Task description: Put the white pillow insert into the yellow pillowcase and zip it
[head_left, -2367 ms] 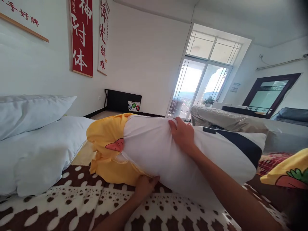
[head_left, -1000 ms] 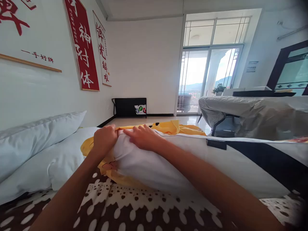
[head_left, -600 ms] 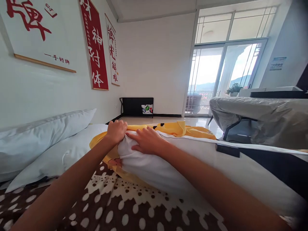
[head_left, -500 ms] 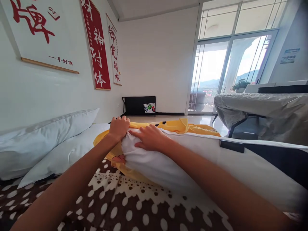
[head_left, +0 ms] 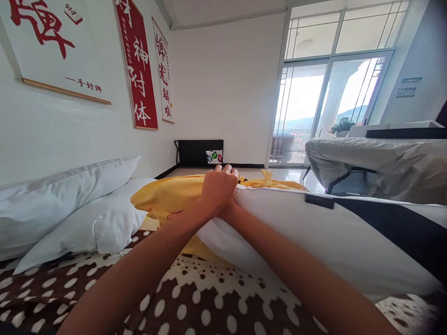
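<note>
Well, the left hand (head_left: 220, 188) looks closed on the yellow cover (head_left: 171, 193), by the top edge of the big white pillow (head_left: 275, 211) lying on the spotty blanket (head_left: 199, 302). The right hand (head_left: 228, 210) is mostly hidden behind it, so I can't tell its grip. Dressing the pillow seems partly done; next, I'd say, tug the cover evenly toward the bare end.

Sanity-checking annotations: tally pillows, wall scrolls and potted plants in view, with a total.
White pillows at left: 2
Dark-patterned white pillow, partly covered by yellow cloth: 1
Wall scrolls: 3
Potted plant: 1
Total: 7
</note>
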The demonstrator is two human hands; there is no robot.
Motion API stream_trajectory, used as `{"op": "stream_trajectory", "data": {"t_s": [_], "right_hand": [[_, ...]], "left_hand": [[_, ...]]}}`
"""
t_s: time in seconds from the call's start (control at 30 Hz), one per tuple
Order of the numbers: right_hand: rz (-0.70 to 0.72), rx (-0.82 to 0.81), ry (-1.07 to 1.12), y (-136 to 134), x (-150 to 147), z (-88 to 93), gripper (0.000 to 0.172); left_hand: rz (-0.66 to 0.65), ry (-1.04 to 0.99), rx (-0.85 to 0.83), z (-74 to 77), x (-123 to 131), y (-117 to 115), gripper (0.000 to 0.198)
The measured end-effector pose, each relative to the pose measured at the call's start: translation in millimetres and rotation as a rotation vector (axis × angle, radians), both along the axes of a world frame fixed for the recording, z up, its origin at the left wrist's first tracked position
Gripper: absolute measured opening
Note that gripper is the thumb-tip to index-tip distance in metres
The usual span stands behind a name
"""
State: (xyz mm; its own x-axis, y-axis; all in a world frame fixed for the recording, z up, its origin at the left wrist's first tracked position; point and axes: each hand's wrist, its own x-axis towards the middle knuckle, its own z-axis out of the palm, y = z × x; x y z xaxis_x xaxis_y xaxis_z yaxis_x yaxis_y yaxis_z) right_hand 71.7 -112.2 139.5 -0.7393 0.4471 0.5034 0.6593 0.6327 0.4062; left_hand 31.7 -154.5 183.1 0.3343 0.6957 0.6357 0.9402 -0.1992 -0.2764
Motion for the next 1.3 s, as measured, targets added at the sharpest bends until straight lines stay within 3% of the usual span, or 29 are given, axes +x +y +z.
{"op": "stream_trajectory", "data": {"t_s": [0.07,0.17,0.27,0.37,0.43,0.5,0.6,0.67,0.73,0.8,0.9,1.1,1.2,1.3], "right_hand": [[-0.035,0.006,0.003,2.4,5.2,-4.6,0.037],[-0.038,0.009,-0.032,-3.5,26.3,-11.4,0.037],[0.125,0.010,-0.067,-16.2,57.9,-7.7,0.028],[0.197,-0.079,0.210,-25.9,80.6,19.5,0.023],[0.071,-0.118,0.551,-24.5,80.8,47.4,0.026],[-0.050,-0.112,0.754,-14.0,67.9,72.4,0.031],[-0.084,-0.215,0.557,15.1,37.4,86.1,0.030],[-0.086,-0.441,0.300,35.3,21.2,78.7,0.036],[-0.100,-0.721,0.110,49.6,14.2,66.7,0.047],[-0.118,-0.922,0.062,56.0,16.9,58.7,0.059],[-0.123,-1.025,0.122,54.4,30.3,60.3,0.067],[0.079,-0.945,0.102,43.8,40.2,73.0,0.046],[0.070,-0.839,0.188,37.5,40.1,78.1,0.037],[0.093,-0.741,0.468,28.9,45.2,82.0,0.035]], "left_hand": [[-0.031,-0.014,-0.007,-7.7,3.6,3.1,0.018],[-0.039,-0.067,0.066,-16.4,-11.6,12.3,0.017],[-0.057,-0.148,0.154,-24.7,-32.3,21.1,0.014],[-0.196,-0.256,0.204,-38.3,-34.5,24.8,0.011],[-0.346,-0.292,0.289,-50.1,-22.8,23.9,0.012],[-0.475,-0.266,0.405,-61.6,-6.9,21.0,0.013],[-0.549,-0.198,0.516,-73.6,7.6,15.3,0.016],[-0.535,-0.164,0.510,-76.7,3.7,10.9,0.017],[-0.545,-0.087,0.427,-76.2,-10.7,5.1,0.016],[-0.603,0.031,0.327,-74.0,-32.7,-2.1,0.019],[-0.647,0.101,0.359,-71.0,-74.3,-9.7,0.025],[-0.386,-0.406,0.863,-67.5,-160.7,11.6,0.011],[-0.295,-0.616,0.909,-65.2,-187.4,27.6,0.014],[-0.170,-0.778,0.808,-73.8,-207.0,38.5,0.022]]}}
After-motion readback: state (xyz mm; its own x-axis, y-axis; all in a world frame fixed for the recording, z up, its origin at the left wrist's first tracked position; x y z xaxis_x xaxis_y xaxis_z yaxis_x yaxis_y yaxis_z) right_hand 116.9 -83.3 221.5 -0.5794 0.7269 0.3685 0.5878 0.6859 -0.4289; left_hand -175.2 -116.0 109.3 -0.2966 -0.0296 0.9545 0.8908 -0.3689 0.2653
